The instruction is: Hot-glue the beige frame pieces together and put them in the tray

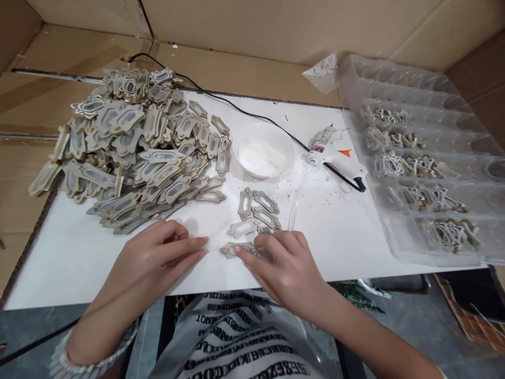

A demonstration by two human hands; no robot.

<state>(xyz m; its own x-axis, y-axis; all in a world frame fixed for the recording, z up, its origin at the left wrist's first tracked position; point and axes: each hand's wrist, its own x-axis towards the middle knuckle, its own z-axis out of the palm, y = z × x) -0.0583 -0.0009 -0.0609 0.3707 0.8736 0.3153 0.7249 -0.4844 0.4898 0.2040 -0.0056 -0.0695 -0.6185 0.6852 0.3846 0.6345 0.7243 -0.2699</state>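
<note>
My right hand (286, 268) is at the white board's near side, its thumb and fingers on a small grey ornamental frame piece (227, 249) that lies flat. Part of that piece is hidden under the fingers. Just beyond it rests a small cluster of similar frame pieces (241, 227). To the left, my left hand (158, 258) has its index finger and thumb stretched forward with a narrow gap between them, holding nothing. A large heap of the same pieces (130, 142) lies beyond the left hand, a few showing white patterned faces.
A white round bowl (264, 171) stands mid-board. Right of it lies a white glue gun (335, 158) with a clear glue stick (299, 197) and a black cord (236, 108). A clear compartment tray (398, 239) holds frame pieces at right. Cardboard walls (252, 26) rise behind.
</note>
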